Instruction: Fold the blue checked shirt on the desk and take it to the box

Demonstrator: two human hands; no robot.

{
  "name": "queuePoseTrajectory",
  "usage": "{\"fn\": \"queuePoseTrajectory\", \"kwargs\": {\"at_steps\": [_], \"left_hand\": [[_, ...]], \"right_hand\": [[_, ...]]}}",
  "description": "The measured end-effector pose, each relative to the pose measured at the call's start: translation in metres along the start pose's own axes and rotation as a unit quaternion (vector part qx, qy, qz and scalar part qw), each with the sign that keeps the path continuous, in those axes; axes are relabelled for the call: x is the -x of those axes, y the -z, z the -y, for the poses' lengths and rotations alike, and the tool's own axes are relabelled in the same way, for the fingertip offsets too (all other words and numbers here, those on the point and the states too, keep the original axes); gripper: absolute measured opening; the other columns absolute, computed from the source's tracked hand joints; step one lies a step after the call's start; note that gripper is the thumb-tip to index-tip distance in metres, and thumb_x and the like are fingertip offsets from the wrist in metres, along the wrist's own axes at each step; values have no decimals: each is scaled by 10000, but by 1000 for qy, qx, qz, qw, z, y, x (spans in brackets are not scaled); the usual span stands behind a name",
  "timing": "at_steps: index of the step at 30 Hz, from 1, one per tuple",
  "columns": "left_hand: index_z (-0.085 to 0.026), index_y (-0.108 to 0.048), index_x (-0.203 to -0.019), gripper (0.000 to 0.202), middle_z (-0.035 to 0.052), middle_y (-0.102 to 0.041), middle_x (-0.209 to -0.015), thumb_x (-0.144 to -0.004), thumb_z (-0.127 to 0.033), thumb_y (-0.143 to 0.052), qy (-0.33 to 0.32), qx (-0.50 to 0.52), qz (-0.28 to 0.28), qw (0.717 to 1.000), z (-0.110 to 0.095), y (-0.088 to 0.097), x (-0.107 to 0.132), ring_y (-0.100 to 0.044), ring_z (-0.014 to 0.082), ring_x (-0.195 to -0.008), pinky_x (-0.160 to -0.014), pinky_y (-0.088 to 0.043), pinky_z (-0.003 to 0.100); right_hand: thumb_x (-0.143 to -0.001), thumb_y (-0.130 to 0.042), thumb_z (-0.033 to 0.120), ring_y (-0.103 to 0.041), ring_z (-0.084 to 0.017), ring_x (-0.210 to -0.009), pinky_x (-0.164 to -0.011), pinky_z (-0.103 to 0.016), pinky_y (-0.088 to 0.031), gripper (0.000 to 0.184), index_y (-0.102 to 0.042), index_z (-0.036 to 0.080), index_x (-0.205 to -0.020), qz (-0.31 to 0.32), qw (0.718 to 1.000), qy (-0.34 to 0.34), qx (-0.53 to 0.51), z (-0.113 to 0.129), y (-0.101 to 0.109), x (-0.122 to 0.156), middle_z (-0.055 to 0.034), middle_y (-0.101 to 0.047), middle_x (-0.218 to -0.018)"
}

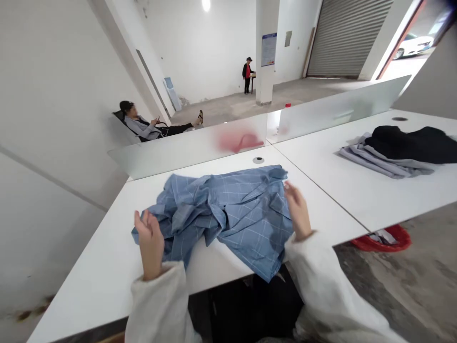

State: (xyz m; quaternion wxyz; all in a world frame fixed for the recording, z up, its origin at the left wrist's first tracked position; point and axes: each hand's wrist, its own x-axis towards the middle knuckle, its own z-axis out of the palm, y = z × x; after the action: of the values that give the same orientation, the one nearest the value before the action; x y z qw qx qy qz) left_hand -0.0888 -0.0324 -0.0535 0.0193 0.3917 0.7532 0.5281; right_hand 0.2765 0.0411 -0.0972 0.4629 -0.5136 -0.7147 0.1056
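Observation:
A blue shirt [250, 205] with a thin white check lies rumpled across the white table [207, 281]. Its left part is bunched in folds, while the right part is spread flatter, and one end hangs over the front edge. My left hand [150, 243] is at the shirt's left end, fingers apart and slightly curled, with no cloth seen in them. At the right edge of the shirt, my right hand [298, 212] has its fingers stretched out beside the cloth. Whether the fingertips touch the fabric is hard to tell.
Folded grey clothing [389, 159] and black clothing [414, 143] lie on the right table. A frosted divider [185, 152] runs behind the shirt. Below on the right stands a red basket [402, 238]. One person [143, 125] reclines beyond; another [247, 75] stands far back.

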Motion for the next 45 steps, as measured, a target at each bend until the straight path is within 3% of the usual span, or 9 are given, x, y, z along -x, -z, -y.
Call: {"fn": "queuePoseTrajectory", "kwargs": {"at_steps": [4,8,11,16,24,29,34,41,45], "left_hand": [[-204,-481,-1281,465,124,-651,-1154,-869,-407,-410,36,-140,172,974,42,-7,66,-610,295,-1068,-951,-437,473],[-184,-543,-1203,430,137,-588,-1257,-834,-374,-430,-66,-149,202,966,74,-29,102,-524,288,-1193,-1028,-380,461],[-174,-552,-1195,422,144,-559,-1291,-816,-322,-440,-109,-151,191,964,85,-45,98,-485,283,-1233,-1070,-331,458],[-131,-575,-1155,376,168,-566,-1277,-820,-240,-444,-116,-166,178,963,75,-66,54,-476,290,-1236,-1075,-299,449],[-141,-612,-995,270,125,-673,-993,-876,-240,-391,-43,-144,82,985,68,-53,33,-627,291,-942,-849,-445,397],[-144,-588,-983,275,108,-639,-1030,-850,-249,-371,-12,-73,-58,996,71,-31,37,-589,270,-1005,-887,-430,380],[-146,-546,-960,276,86,-622,-929,-780,-323,-432,45,5,-189,981,76,-20,19,-596,227,-896,-793,-479,357],[-149,-575,-899,338,59,-646,-842,-652,-363,-491,96,72,-84,989,97,-24,21,-614,212,-815,-730,-509,331],[-150,-583,-934,345,77,-652,-941,-674,-346,-472,106,65,-15,992,101,-26,25,-606,236,-936,-861,-478,364]], "right_hand": [[-932,-420,389,-491,-276,-1211,-979,-490,-427,383,-569,263,-1262,162,983,85,25,7,-32,36,-97,-516,-1344],[-885,-526,387,-297,-357,-1346,-1047,-602,-281,501,-469,249,-1363,301,935,154,109,11,-61,81,-115,-370,-1456],[-923,-464,270,-302,-331,-1349,-1063,-579,-265,418,-496,280,-1340,292,935,146,139,3,-73,77,-82,-400,-1442],[-913,-371,118,-331,-308,-1339,-1049,-554,-294,451,-523,247,-1318,293,936,130,147,-38,-73,20,-77,-437,-1418],[-916,-314,215,-565,-256,-1126,-980,-458,-391,378,-652,179,-1082,140,987,1,78,-99,-49,1,-105,-662,-1132],[-888,-333,302,-646,-242,-805,-723,-348,-478,366,-627,180,-1069,7,992,-126,27,-102,-27,6,-101,-696,-942],[-905,-315,387,-618,-248,-793,-730,-352,-450,389,-623,170,-1002,-88,987,-128,36,-101,-20,0,-107,-683,-907],[-917,-319,406,-608,-233,-827,-746,-340,-444,389,-615,163,-986,-154,979,-133,18,-94,-21,3,-112,-678,-929],[-905,-329,407,-615,-227,-813,-729,-329,-450,386,-611,157,-987,-150,979,-139,2,-88,-20,5,-112,-677,-913]]}}
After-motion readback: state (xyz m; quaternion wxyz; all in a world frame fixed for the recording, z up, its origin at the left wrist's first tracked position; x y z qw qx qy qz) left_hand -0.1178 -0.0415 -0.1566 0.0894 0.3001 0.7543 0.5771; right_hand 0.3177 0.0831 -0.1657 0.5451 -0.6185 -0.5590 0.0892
